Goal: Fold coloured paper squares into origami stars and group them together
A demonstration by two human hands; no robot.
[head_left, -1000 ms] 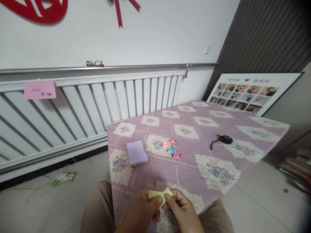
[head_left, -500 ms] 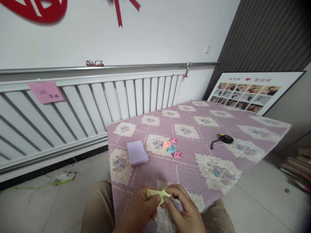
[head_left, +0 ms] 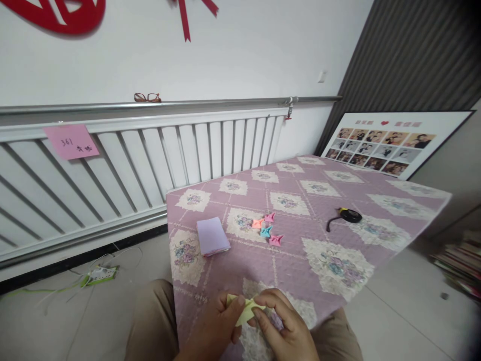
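Note:
A small folded yellow paper [head_left: 246, 312] is held between both hands above the near edge of the table. My left hand [head_left: 221, 321] pinches its left side, thumb on top. The fingers of my right hand [head_left: 283, 321] are closed on its right end. Beyond the hands, several small folded paper pieces lie together: a pink one [head_left: 276, 240], a blue one [head_left: 266, 231], an orange one [head_left: 257, 223] and another pink one [head_left: 269, 217]. To their left is a stack of lilac paper [head_left: 212, 235].
The table [head_left: 285, 258] has a purple floral cloth. A black tape measure [head_left: 350, 215] lies on its right part. Behind stand a white radiator [head_left: 221, 145] and a photo board [head_left: 379, 143]. Glasses [head_left: 147, 98] rest on the pipe.
My left thumb has moved up onto the yellow paper, and the paper's shape between the hands looks flatter. The items on the table have stayed in place.

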